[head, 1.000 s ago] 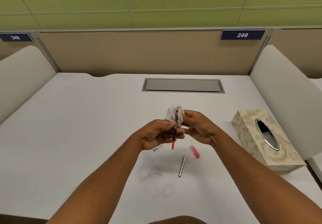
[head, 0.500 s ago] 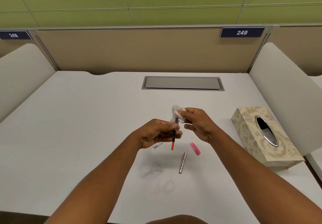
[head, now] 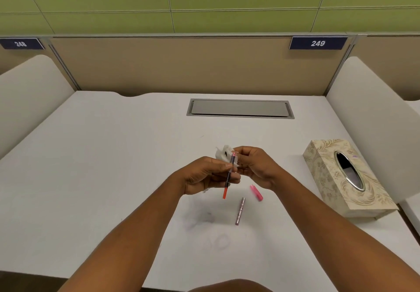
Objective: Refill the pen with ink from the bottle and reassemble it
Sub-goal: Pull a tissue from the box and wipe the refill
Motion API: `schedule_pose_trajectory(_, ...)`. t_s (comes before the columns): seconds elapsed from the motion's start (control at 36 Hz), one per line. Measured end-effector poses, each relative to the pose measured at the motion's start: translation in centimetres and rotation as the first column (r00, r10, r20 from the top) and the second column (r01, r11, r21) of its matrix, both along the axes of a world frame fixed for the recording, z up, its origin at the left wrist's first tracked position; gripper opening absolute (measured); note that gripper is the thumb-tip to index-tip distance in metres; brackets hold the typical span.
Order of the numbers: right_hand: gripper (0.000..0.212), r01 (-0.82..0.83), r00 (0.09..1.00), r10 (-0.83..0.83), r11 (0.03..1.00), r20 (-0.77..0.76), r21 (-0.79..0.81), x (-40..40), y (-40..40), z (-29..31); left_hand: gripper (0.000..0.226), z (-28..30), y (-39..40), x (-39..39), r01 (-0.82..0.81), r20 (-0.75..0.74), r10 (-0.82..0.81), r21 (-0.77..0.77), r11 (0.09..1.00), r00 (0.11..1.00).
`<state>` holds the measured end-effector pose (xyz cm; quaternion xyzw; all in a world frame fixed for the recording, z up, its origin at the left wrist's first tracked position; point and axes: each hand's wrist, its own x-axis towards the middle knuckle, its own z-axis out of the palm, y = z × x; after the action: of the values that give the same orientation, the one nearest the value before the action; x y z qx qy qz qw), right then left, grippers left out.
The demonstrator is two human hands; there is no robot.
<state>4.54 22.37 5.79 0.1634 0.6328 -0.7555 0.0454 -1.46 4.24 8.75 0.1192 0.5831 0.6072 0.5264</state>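
My left hand (head: 205, 174) pinches a thin pen refill (head: 228, 177) held almost upright, dark along its middle with an orange-red lower end. My right hand (head: 256, 165) holds a crumpled white tissue (head: 223, 152) against the refill's upper tip; the tissue shows a small dark ink spot. On the table below lie a silver pen barrel (head: 240, 211) and a short pink pen piece (head: 256, 193). No ink bottle is in sight.
A patterned tissue box (head: 327, 191) stands at the right on the white table (head: 91, 178). Faint ink smudges (head: 200, 220) mark the surface near the barrel. A grey cable hatch (head: 239, 108) sits at the back, with white side dividers left and right.
The right hand with the tissue has stayed at the refill's top, shifting slightly; the pink tip now shows beside the tissue. The left hand keeps its hold.
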Motion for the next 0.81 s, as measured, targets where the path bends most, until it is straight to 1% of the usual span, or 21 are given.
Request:
schedule_pose_trajectory(0.08,0.035,-0.032,0.999,0.03,0.994,-0.015,-0.107,0.2,-0.2,0.3,0.019,-0.1,-0.3,-0.2,-0.038,0.002,0.038,0.023,0.999,0.999)
schedule_pose_trajectory(0.14,0.036,-0.058,0.998,0.056,0.987,-0.014,-0.153,0.2,0.0,0.5,0.019,-0.2,-0.5,-0.3,-0.065,0.015,0.065,0.037,0.997,0.998)
schedule_pose_trajectory(0.22,0.037,-0.105,0.994,0.103,0.979,-0.017,-0.178,0.1,0.3,0.6,0.02,-0.4,-0.6,-0.3,-0.071,0.023,0.07,0.052,0.996,0.997)
schedule_pose_trajectory(0.33,0.044,-0.079,0.997,0.075,0.968,-0.024,-0.239,-0.2,0.4,0.1,0.021,-0.3,-0.3,-0.3,-0.06,0.019,0.059,0.067,0.996,0.998)
schedule_pose_trajectory(0.36,0.044,-0.061,0.998,0.056,0.964,-0.029,-0.26,-0.3,0.5,0.0,0.021,-0.2,-0.2,-0.2,-0.056,0.016,0.055,0.07,0.996,0.998)
schedule_pose_trajectory(0.5,0.022,0.014,0.998,-0.033,0.94,-0.051,-0.341,-0.7,1.0,0.1,0.021,-0.3,-0.2,-0.3,-0.028,0.006,0.027,0.062,0.998,1.0)
schedule_pose_trajectory(0.61,0.017,0.051,0.999,-0.052,0.965,0.001,-0.256,-0.8,1.3,0.2,0.021,-0.7,-0.1,-0.4,-0.037,0.009,0.036,0.057,0.998,0.999)
schedule_pose_trajectory(0.72,0.024,-0.009,0.999,0.016,0.985,0.038,-0.173,-0.7,0.9,-0.3,0.021,-1.0,0.0,-0.4,-0.05,-0.002,0.05,0.056,0.997,0.999)
schedule_pose_trajectory(0.81,0.023,-0.013,0.999,0.02,0.982,0.03,-0.189,-0.9,0.8,-0.2,0.02,-1.1,-0.1,-0.5,-0.053,-0.005,0.053,0.044,0.998,0.999)
